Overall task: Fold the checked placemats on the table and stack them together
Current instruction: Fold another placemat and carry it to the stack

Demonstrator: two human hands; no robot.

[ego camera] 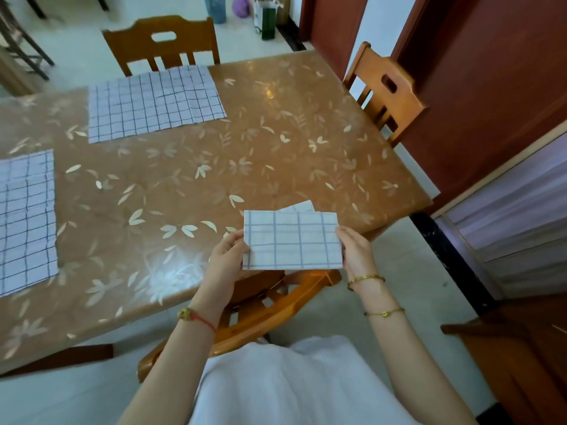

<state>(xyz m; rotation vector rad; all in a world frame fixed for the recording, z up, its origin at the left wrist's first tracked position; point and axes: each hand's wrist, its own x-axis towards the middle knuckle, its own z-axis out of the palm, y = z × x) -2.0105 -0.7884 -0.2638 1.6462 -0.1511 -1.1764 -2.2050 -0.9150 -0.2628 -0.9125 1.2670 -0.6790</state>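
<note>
White mats with blue checks. Folded mat (291,240): small rectangle, uneven layers peeking at top, pinched at its sides between left hand (227,256) and right hand (357,251), above near table (276,133) edge. Far mat (153,102) and left mat (26,219): spread flat on table, apart.

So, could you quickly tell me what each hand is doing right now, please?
Left hand: grips the left edge of the folded placemat.
Right hand: grips its right edge.
</note>
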